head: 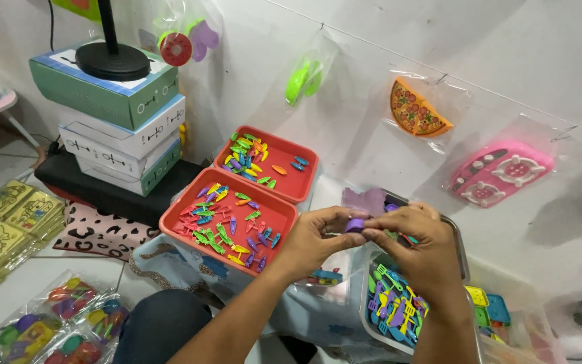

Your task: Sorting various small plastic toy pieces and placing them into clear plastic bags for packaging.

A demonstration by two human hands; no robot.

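L hand (314, 244) + R hand (417, 251) both pinch small purple piece (354, 225) at frame centre, fingertips narrow. Near red tray (190, 214) at 9 o'clock; metal tub (366, 317) of utensils at 5 o'clock.

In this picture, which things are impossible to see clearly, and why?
- Head view: purple piece, mostly covered by the left hand and right hand; shape unclear.
- Grey tub: cut by the bottom edge, partly behind the right hand.
- Toy packs: blurred.
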